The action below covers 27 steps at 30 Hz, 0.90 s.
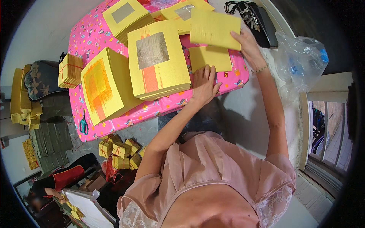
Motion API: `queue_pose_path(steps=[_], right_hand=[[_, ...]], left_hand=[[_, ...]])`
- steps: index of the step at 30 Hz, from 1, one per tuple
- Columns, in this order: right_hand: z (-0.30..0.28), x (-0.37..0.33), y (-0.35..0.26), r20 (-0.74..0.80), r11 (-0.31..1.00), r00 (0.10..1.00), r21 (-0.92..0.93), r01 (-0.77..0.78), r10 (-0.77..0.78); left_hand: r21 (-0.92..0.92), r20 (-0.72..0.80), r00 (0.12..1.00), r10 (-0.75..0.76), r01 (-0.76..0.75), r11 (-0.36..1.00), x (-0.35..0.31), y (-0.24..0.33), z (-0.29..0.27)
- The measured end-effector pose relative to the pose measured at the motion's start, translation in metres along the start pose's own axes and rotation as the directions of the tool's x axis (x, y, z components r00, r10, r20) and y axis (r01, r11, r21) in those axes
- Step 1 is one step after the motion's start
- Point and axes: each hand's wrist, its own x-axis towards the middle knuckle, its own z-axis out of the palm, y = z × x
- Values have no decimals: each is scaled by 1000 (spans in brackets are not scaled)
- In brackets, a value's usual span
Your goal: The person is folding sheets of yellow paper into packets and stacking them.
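My right hand (249, 45) pinches the right edge of a yellow paper sheet (215, 28), holding it raised over the table. Beneath it, another yellow piece of paper (210, 57) lies on the pink patterned tablecloth (235, 78). My left hand (205, 84) rests flat on that paper's near edge, fingers stretched out. Just left of this hand stands a thick stack of yellow paper (157, 70) with a silver square and an orange streak on top. A leaning stack (97, 89) with an orange patch sits further left. Two more silver-marked stacks, one at back left (123, 13), stand behind.
Green-handled scissors (83, 126) lie at the table's left corner, below a tied yellow bundle (70, 71). Keys (249, 19) and a black case (264, 28) are at back right, beside a clear plastic bag (300, 57). Tied bundles (121, 149) lie on the floor; another person (53, 192) works lower left.
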Motion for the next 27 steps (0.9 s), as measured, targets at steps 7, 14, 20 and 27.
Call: queue_pose_path(steps=[7,14,20,27], right_hand=[[-24,-34,97,-41,942,995,-320,-101,93],[-13,-31,117,-101,690,978,-722,54,-182],[-9,-37,110,-93,625,970,-778,69,-223],[-8,-39,113,-56,560,961,-821,110,-271]], left_hand=[[-50,52,998,-32,35,998,0,3,-3],[-173,8,1000,-9,11,985,-9,-4,-10],[-249,94,993,-70,91,964,-21,1,-16],[-22,-53,998,-37,36,999,-8,-2,-14]])
